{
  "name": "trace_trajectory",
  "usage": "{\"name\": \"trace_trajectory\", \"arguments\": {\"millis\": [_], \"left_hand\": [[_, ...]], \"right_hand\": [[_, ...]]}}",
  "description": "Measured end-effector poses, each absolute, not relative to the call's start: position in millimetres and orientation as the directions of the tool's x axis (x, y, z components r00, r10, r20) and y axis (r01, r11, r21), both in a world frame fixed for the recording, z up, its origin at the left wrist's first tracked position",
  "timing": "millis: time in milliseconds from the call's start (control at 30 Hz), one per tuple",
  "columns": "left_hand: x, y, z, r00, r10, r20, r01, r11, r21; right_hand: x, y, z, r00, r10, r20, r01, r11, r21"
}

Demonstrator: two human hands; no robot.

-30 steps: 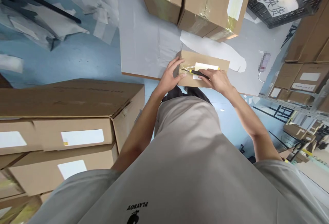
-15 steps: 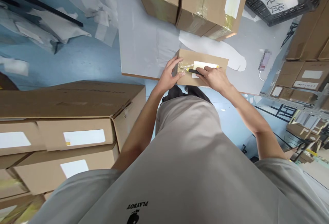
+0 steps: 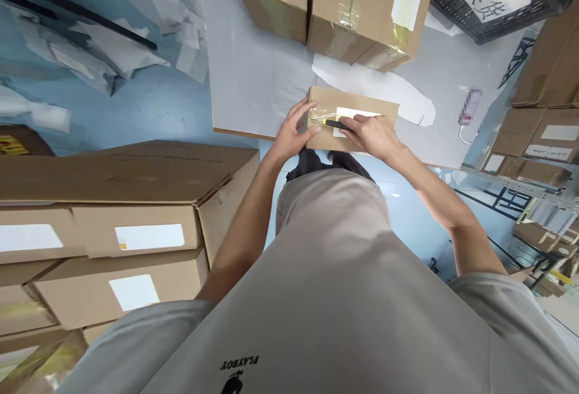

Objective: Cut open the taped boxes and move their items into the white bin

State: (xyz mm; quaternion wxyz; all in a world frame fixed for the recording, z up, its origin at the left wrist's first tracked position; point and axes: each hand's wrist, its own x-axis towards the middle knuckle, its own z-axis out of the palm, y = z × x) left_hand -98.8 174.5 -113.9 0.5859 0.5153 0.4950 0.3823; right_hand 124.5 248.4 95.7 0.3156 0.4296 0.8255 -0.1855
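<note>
A small cardboard box (image 3: 325,95), with clear tape over its left end and a white label (image 3: 342,131) on top, lies at the near edge of the grey table. My left hand (image 3: 292,128) grips the box's left end, thumb and fingers on either side of the taped part. Closed around a slim black utility knife (image 3: 336,124) with a yellow front, my right hand (image 3: 373,134) rests over the label. The knife's front end points left at the tape between my left thumb and fingers. Its blade is too small to make out.
Large taped boxes (image 3: 348,14) stand across the table (image 3: 239,80), behind a white sheet (image 3: 380,86). A black crate (image 3: 488,26) with a paper sign is at far right. Stacked boxes (image 3: 136,189) rise on my left. Shelving with boxes (image 3: 547,134) stands right. Bags (image 3: 104,56) lie left.
The view has shifted slightly. Both hands remain at the small box, and the knife stays at its taped left end, with little visible movement.
</note>
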Motion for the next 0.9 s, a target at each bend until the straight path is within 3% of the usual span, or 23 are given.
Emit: {"name": "trace_trajectory", "arguments": {"millis": [567,900], "left_hand": [[-105,176,-113,0.21,0.958,-0.196,0.099,0.179,0.979],[-87,169,-107,0.168,0.958,-0.232,0.144,0.209,0.967]], "right_hand": [[117,255,87,-0.502,0.534,-0.68,0.77,0.634,-0.07],[177,268,96,-0.495,0.484,-0.722,0.757,0.648,-0.085]]}}
